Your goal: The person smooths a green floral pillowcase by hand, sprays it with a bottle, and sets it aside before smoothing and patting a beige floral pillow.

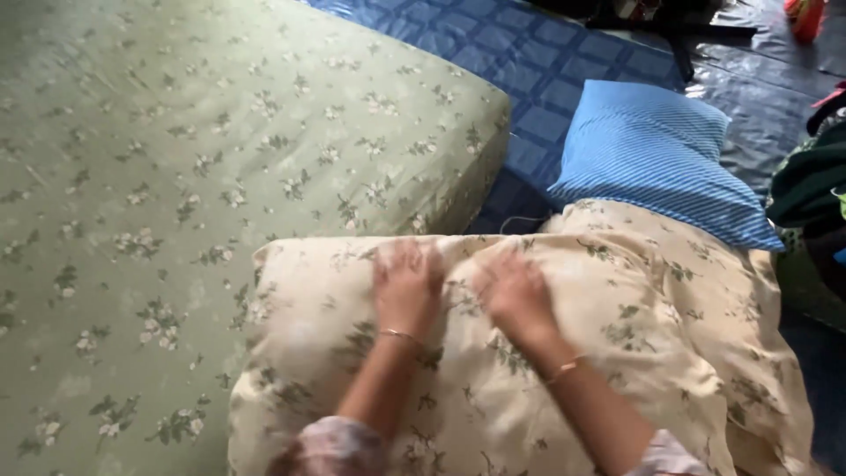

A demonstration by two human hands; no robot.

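Head view looks down on both hands pressed flat on a cream floral pillow point(493, 353). That pillow lies partly on the green flowered mattress point(176, 176) and partly over the blue quilted mat point(529, 53) beside it. Left hand point(407, 286) and right hand point(514, 291) sit side by side near the pillow's upper edge, a little blurred, fingers point(401, 260) spread and released, palms down, grasping nothing. A thin bangle circles each wrist. From where I stand, this looks like the patting or smoothing step, plumping the pillow into shape. A next move would call for even pressure across the top and a firm grip on the corners if it is to be shifted. Just beyond, a blue striped pillow point(652, 150) touches the cream one's far edge.
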